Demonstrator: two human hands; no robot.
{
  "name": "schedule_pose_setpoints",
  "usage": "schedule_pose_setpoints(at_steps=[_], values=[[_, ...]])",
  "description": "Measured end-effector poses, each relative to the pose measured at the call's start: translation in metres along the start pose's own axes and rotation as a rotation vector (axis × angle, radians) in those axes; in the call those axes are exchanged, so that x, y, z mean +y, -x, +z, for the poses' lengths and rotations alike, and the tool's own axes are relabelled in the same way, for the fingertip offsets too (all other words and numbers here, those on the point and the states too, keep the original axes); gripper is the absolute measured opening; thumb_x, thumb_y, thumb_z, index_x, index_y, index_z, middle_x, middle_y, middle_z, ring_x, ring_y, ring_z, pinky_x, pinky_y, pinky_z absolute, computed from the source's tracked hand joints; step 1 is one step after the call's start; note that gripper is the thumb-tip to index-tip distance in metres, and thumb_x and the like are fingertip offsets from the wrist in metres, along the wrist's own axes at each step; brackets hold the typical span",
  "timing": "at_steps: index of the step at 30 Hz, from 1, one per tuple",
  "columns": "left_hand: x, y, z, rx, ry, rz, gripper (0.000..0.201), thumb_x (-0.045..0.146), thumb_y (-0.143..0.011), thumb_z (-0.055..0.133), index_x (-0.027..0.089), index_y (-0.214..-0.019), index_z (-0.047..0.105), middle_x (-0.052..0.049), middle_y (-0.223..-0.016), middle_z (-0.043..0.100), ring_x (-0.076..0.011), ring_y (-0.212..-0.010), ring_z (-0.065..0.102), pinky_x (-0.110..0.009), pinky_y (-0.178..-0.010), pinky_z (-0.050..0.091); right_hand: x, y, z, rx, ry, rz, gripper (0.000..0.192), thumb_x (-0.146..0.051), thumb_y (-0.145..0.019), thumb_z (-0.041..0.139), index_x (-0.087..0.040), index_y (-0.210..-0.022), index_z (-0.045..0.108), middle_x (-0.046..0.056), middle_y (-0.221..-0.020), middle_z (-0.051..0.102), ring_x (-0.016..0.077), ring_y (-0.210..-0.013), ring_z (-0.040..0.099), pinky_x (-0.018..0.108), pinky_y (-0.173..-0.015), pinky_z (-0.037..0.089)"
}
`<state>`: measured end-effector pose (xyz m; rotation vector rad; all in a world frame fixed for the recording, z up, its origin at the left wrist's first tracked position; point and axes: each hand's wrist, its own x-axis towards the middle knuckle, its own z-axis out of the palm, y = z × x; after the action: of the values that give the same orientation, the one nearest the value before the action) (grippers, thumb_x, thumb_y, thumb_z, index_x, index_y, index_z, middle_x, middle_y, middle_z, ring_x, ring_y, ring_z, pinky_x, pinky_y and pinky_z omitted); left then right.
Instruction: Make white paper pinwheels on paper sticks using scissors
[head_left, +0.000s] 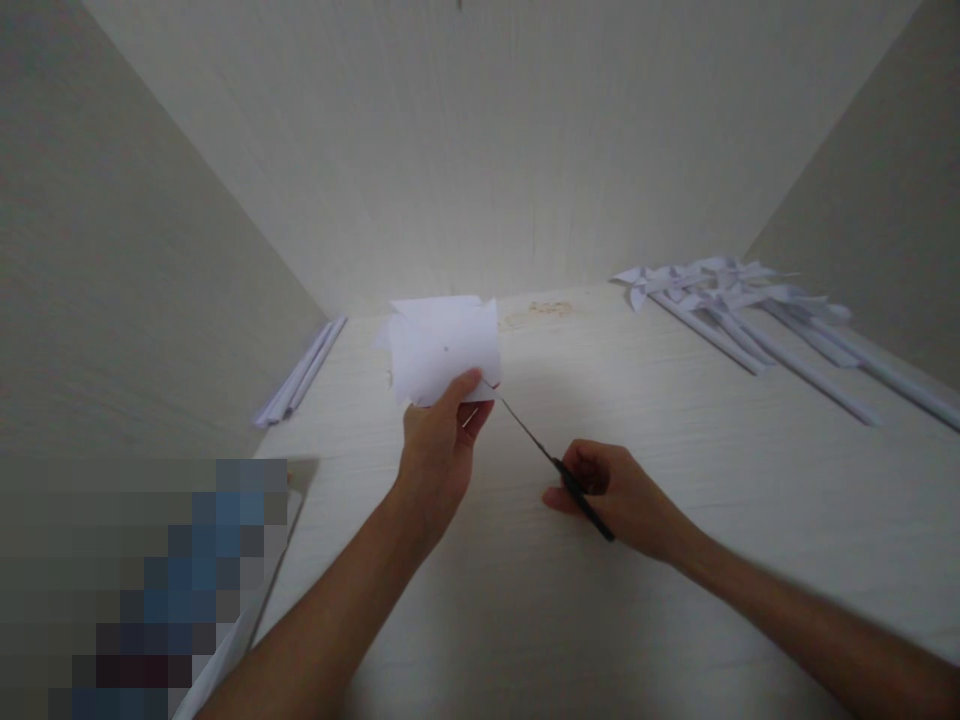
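Left hand (436, 440) is raised above the table (675, 520), fingers and thumb pinched shut on the lower edge of a folded white paper piece (444, 345); the thumb lies on the near face and the other fingers are hidden behind the sheet. Right hand (615, 495) is curled closed through the handles of dark scissors (559, 468), held low and just right of centre. Scissor blades point up and to the left, tips meeting the paper at its lower right corner, just beside the left thumb. Blades look nearly shut; how far the cut runs into the sheet cannot be read from this angle. Paper is held roughly upright, a small dot visible near its middle. At the far right of the table lie several finished white paper pinwheels on rolled sticks (739, 300), well apart from the hands. Along the left wall lies a bundle of plain rolled paper sticks (300, 375). A loose white sheet (247, 600) sits at the near left table edge. Judgement on technique: the cut seems to run from the corner towards the centre dot, so the paper wants to be held taut and flat, with the pinching fingers kept clear of the blade line. Open the blades wide, feed the paper deep into the throat rather than snipping with the tips, and stop short of the dot. Steering by turning the paper, not the scissors, should keep the line straight.
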<state>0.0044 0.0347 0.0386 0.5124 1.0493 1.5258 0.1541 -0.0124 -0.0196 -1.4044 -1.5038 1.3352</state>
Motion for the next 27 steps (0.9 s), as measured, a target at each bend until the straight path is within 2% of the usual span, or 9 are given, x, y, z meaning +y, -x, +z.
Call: schedule_pose_setpoints(at_steps=[7, 18, 27], values=[[-0.0049, 0.0035, 0.0019, 0.014, -0.008, -0.041, 0.027, 0.006, -0.055, 0.067, 0.014, -0.079, 0.059, 0.004, -0.067, 0.062, -0.0067, -0.056, 0.058, -0.016, -0.052, 0.047, -0.0019, 0.0, -0.0015, 0.031, -0.025, 0.001, 0.032, -0.035, -0.057, 0.07, -0.018, -0.056, 0.042, -0.006, -0.049, 0.043, 0.0076, -0.046, 0.037, 0.021, -0.04, 0.029], [-0.0082, 0.0033, 0.0008, -0.002, -0.014, -0.069, 0.022, 0.006, -0.053, 0.067, 0.015, -0.071, 0.058, 0.004, -0.065, 0.062, -0.0063, -0.054, 0.058, -0.015, -0.049, 0.046, 0.0022, -0.0018, -0.0001, 0.036, -0.037, -0.008, 0.035, -0.037, -0.058, 0.069, -0.019, -0.054, 0.04, -0.006, -0.047, 0.041, 0.0066, -0.044, 0.035, 0.02, -0.038, 0.028], [-0.0098, 0.0027, -0.0007, 0.008, -0.043, -0.074, 0.025, 0.008, -0.053, 0.068, 0.015, -0.075, 0.06, 0.003, -0.068, 0.062, -0.0066, -0.057, 0.058, -0.016, -0.05, 0.046, -0.0005, 0.0002, 0.0003, 0.013, -0.075, 0.057, 0.038, -0.039, -0.057, 0.07, -0.019, -0.054, 0.038, -0.006, -0.043, 0.043, 0.0067, -0.038, 0.038, 0.02, -0.035, 0.026]])
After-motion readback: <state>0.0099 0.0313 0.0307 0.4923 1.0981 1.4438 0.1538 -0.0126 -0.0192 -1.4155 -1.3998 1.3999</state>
